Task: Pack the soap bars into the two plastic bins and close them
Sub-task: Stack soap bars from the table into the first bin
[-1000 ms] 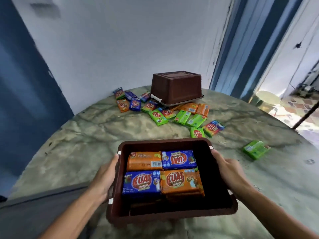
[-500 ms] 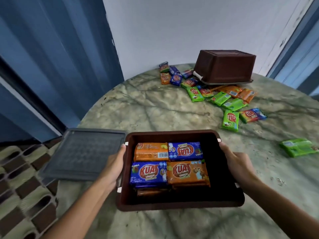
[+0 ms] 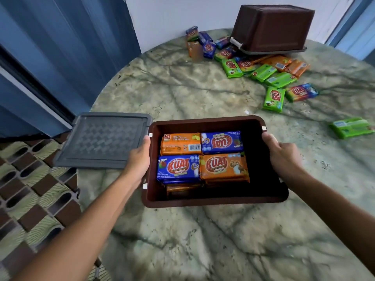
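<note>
Both hands gripped the open brown plastic bin (image 3: pixel 205 200) by its short sides, the left hand (image 3: pixel 137 161) and the right hand (image 3: pixel 284 157) each curled over the rim. It sat on the round, green-veined marble table (image 3: pixel 203 240). Inside lay glossy rectangular soap bars (image 3: pixel 203 157), orange and blue, marked "KUAT". A grey lid (image 3: pixel 101 140) with woven texture lay just beside the bin's left side. More loose bars (image 3: pixel 272 74) lay scattered by an overturned brown bin (image 3: pixel 269 27).

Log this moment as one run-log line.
left hand: holds bin | right hand: holds bin | lid: off, beside | loose soap bars: remain
</note>
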A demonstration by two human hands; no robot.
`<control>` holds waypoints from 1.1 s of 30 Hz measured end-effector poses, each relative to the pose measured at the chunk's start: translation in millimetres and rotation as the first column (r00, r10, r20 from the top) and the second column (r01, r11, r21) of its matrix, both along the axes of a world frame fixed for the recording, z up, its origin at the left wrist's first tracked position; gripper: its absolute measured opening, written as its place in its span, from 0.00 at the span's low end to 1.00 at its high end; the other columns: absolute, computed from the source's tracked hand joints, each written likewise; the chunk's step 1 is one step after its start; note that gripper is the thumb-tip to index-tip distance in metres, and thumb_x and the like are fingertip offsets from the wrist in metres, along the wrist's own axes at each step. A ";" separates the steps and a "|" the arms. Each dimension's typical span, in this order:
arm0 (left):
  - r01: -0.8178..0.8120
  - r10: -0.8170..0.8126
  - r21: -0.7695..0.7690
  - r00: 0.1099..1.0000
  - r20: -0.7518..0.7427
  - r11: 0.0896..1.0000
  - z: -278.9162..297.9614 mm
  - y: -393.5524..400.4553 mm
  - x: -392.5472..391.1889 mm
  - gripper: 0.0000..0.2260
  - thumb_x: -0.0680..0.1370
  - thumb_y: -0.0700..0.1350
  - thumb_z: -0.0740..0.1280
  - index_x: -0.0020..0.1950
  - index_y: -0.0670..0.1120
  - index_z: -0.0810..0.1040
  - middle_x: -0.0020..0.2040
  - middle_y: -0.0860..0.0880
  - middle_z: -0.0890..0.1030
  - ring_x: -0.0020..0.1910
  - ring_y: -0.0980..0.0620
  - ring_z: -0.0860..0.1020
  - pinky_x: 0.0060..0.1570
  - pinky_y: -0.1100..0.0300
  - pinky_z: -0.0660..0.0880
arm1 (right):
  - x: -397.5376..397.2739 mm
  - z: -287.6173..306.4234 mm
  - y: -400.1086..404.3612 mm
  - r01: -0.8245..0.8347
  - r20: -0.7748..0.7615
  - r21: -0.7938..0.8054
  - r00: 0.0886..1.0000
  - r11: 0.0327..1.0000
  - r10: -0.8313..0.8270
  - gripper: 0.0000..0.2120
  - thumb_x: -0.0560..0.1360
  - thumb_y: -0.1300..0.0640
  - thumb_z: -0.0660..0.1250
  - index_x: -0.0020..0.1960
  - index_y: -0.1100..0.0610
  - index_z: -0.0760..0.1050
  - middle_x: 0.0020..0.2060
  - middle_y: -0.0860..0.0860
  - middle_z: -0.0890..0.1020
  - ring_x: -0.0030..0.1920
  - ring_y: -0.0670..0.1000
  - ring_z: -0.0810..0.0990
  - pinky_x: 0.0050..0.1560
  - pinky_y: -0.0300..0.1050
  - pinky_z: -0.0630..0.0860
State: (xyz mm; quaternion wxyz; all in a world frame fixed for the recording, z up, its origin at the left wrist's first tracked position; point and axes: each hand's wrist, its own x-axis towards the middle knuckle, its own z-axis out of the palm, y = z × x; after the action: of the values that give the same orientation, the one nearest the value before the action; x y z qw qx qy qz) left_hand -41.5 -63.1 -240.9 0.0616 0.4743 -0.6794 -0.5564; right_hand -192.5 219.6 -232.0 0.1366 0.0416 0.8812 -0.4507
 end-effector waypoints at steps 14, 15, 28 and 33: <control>0.112 -0.079 -0.564 0.993 0.083 0.818 10.5 8.2 10.6 0.16 0.80 0.54 0.60 0.44 0.42 0.74 0.42 0.42 0.77 0.42 0.44 0.75 0.44 0.51 0.70 | 22.0 11.9 3.1 -0.022 -0.184 0.193 0.981 0.981 0.058 0.22 0.78 0.43 0.60 0.36 0.60 0.70 0.32 0.55 0.74 0.34 0.56 0.72 0.31 0.45 0.63; 0.164 -0.118 -0.744 0.986 0.115 0.648 16.2 8.2 12.1 0.13 0.78 0.50 0.64 0.54 0.41 0.74 0.50 0.41 0.77 0.49 0.43 0.75 0.48 0.49 0.70 | 23.3 11.7 3.2 -0.036 -0.278 0.301 0.953 0.953 0.124 0.17 0.78 0.46 0.61 0.45 0.61 0.74 0.40 0.57 0.77 0.41 0.57 0.74 0.37 0.47 0.67; 0.558 -0.410 -0.588 0.422 0.808 -0.585 -13.2 46.8 2.2 0.22 0.74 0.46 0.57 0.66 0.40 0.72 0.64 0.36 0.73 0.59 0.36 0.73 0.48 0.36 0.75 | 44.5 7.3 -44.8 -0.414 0.138 0.910 0.302 -0.001 0.943 0.51 0.70 0.44 0.68 0.76 0.50 0.32 0.76 0.64 0.46 0.75 0.68 0.48 0.67 0.72 0.54; 0.505 -0.459 -0.655 0.468 0.755 -0.562 -27.9 47.3 -10.0 0.16 0.75 0.41 0.54 0.62 0.41 0.64 0.65 0.35 0.63 0.64 0.32 0.66 0.46 0.27 0.71 | 47.3 -28.4 -52.3 -0.274 0.014 0.960 0.220 0.048 0.975 0.27 0.76 0.54 0.50 0.74 0.55 0.53 0.68 0.66 0.71 0.64 0.72 0.72 0.52 0.74 0.72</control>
State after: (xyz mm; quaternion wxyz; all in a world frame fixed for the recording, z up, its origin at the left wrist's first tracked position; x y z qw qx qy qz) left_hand -51.5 -15.8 -268.8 0.0716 -0.1636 -0.9627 0.2031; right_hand -145.2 167.3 -260.4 -0.0352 -0.5194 0.8325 0.1895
